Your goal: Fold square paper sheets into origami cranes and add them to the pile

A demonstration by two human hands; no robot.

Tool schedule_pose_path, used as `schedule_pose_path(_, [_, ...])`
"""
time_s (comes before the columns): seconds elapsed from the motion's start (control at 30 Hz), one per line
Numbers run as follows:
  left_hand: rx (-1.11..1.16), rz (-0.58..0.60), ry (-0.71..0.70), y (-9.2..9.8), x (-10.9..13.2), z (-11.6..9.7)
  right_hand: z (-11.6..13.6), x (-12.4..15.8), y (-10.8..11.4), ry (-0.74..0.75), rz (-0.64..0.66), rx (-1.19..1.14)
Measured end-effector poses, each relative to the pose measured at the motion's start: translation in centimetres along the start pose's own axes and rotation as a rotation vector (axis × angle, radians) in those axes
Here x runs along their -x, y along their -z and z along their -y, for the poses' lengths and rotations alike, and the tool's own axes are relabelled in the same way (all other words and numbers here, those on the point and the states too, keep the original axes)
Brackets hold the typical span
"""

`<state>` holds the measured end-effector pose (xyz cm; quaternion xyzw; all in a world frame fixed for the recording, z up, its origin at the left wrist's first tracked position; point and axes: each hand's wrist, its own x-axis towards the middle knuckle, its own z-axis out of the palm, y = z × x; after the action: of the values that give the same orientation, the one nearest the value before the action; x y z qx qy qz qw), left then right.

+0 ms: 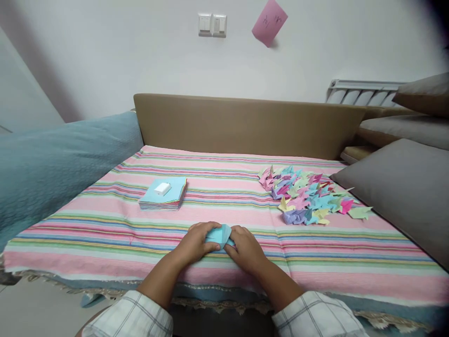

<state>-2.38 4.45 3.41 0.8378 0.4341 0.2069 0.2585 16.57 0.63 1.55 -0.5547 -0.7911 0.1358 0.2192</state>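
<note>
A light blue piece of folded origami paper [218,235] is held low over the striped cloth, near the front edge of the sofa seat. My left hand [199,241] grips its left side, with the thumb below and the fingers above. At its right side, my right hand [245,248] pinches the paper between thumb and fingers. Creased flaps show between the two hands; the rest of the paper is hidden by the fingers.
A stack of coloured square paper [164,199] lies to the left with a small white block [162,188] on top. Many folded paper cranes [308,196] are heaped at the right. Grey cushions [396,187] border the right side, the sofa backrest [245,124] the back, a blue-covered armrest [70,164] the left.
</note>
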Motion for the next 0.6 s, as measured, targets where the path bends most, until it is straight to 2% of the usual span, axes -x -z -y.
schedule_pose_path(0.13, [0.025,-0.016,0.017,-0.2,0.0,0.1,0.2,0.0,0.1,0.0,-0.006,0.01])
schedule_pose_path(0.33, [-0.093,0.016,-0.016,-0.1,-0.2,-0.1,0.3,0.0,0.4,0.003,-0.014,-0.004])
schedule_pose_path(0.6, [-0.14,-0.039,-0.092,-0.5,-0.2,-0.7,-0.9,0.2,1.9,-0.096,0.036,-0.234])
